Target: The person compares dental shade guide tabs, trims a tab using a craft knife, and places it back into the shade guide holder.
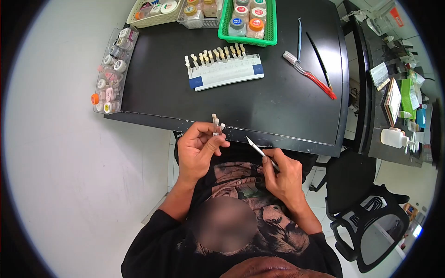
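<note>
My left hand (200,149) is closed in a pinch around several tooth shade tabs (216,122), their tooth-shaped tips pointing up and away from me. In my right hand (283,172) is a slim white tool (256,147), held like a pen. Its narrow tip points up and left; the frame is too small to tell whether that tip is a blade. Both hands are just over the near edge of the black table (162,92). Beyond them lies a white and blue tooth shade guide (225,73) with a row of tabs along its far side.
A green basket (270,42) of jars stands at the back, beside other bins (155,21). A clear rack (116,95) of small jars lines the left edge. At right lie a red toothbrush (316,83), a blue tool (299,39) and a black brush (317,53). An office chair (352,185) stands right.
</note>
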Demonstrator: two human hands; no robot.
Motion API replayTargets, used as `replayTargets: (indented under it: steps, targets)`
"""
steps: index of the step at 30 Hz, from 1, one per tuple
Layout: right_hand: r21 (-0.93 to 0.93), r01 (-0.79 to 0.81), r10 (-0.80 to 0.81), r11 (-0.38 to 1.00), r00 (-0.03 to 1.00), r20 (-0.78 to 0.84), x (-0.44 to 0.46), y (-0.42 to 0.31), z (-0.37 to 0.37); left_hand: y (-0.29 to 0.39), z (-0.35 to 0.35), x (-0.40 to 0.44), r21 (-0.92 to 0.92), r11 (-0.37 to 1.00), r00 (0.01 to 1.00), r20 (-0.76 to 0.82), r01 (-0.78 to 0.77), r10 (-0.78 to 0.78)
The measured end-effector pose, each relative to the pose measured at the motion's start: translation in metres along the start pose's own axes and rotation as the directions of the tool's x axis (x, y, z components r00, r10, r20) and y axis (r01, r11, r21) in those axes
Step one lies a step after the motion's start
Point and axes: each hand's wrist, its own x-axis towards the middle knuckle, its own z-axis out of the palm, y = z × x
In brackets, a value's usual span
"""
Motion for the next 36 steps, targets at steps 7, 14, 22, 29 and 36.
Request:
replayTargets:
  steps: [7, 14, 22, 29, 36]
  targets:
    - [0.072, -0.099, 0.095, 0.992, 0.994, 0.056, -0.008, 0.006, -0.016, 0.008, 0.016, 0.025, 0.006, 1.0, 0.994, 0.107, -0.017, 0.016]
    - [0.566, 0.029, 0.082, 0.824, 0.982, -0.169, 0.016, 0.006, -0.021, 0.002, 0.043, 0.045, 0.137, 0.978, 0.944, 0.312, -0.156, 0.107]
    - [0.209, 0.325, -0.223, 0.922, 0.889, -0.4, 0.076, -0.007, -0.013, -0.004, 0.044, 0.055, 0.149, 0.967, 0.913, 0.386, -0.206, 0.135]
    - [0.256, 0.283, -0.211, 0.924, 0.938, -0.275, 0.088, 0.0, -0.007, -0.005, 0.04, 0.055, 0.162, 0.964, 0.911, 0.39, -0.21, 0.134]
    - [0.281, 0.221, -0.166, 0.934, 0.965, -0.205, 0.086, 0.004, -0.007, -0.005, 0.04, 0.056, 0.187, 0.966, 0.91, 0.405, -0.176, 0.087]
